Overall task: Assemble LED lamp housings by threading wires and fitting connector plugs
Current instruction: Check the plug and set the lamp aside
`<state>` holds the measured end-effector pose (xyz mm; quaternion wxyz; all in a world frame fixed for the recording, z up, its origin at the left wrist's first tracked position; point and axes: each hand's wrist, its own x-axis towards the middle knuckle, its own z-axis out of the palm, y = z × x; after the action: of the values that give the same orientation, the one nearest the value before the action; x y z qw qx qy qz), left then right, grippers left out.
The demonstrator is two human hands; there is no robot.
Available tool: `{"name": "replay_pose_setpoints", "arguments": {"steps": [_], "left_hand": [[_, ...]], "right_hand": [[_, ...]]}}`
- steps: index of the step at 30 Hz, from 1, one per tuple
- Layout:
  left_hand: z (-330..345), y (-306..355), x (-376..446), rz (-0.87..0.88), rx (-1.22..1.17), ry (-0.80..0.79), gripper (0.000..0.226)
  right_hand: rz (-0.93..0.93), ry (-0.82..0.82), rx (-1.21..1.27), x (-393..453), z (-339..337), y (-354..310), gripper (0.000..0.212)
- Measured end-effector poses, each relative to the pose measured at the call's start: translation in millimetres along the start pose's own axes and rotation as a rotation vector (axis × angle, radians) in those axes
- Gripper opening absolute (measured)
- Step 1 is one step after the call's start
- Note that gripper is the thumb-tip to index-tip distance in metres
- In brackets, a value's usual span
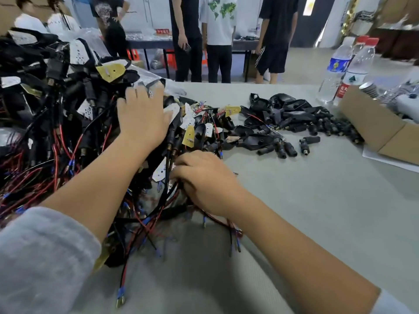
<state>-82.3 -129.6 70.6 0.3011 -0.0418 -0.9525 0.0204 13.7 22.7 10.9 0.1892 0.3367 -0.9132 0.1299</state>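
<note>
The heap of wired lamp housings (56, 114) covers the left of the grey desk (306, 200), and your left hand (142, 116) lies on it with fingers straight. Your right hand (204, 180) pinches black and red wires (169, 168) at the heap's near edge (fingertips partly hidden). Loose connector plugs (294, 137) lie to the right, beside a cardboard box (374, 130) and water bottles (340, 66).

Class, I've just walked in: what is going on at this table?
A person is sorting through a big pile of wired lamp parts on a grey table. The left hand rests flat on the pile, while the right hand grips wires at its near edge. Loose black housings and plugs lie to the right, beside a cardboard box and water bottles. Other people stand behind.
</note>
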Motion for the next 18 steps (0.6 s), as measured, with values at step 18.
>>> {"name": "replay_pose_setpoints", "arguments": {"steps": [18], "left_hand": [[-1.7,174.0,-72.1,-0.220,-1.250,-0.366,0.022]], "right_hand": [[0.513,0.106,0.188,-61.5,-1.8,59.5,0.012]]}}
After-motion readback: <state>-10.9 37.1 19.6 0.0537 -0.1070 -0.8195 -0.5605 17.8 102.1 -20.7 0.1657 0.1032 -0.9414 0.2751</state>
